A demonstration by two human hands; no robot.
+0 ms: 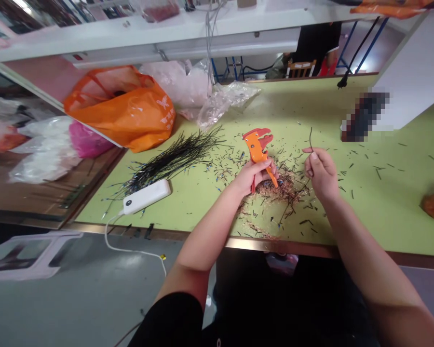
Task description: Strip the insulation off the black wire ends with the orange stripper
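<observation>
Wire (310, 139) up in the right hand (321, 176), and that hand is closed to a tight pinch, thumb and forefinger on the thin black strand, its end standing up clear of the fingers. Over in the left hand (253, 176), a firm wrap around the handles of an orange stripper (256, 148), the tool tilted up, its jaws pointing away from the person, nothing between them that I can make out. The hands are close but apart, and wire and stripper aren't touching. This looks like the stripping step, taken one length at a time: the strand held ready, the tool waiting beside it. What the moment seems to call for is that wire end lining up with those jaws. Below the hands, a heap of scraps (279, 190) on the green table (383, 212), with cut black bits scattered well out across the top. To the left, a fanned bundle of black wires (173, 161) with bright ends, lying just beyond a white power bank (146, 196) and its trailing cable (110, 236). Along the far side, an orange bag (121, 108) and a clear plastic bag (220, 103), and past the table a seated person (314, 46) in dark clothes, hands out of sight.
</observation>
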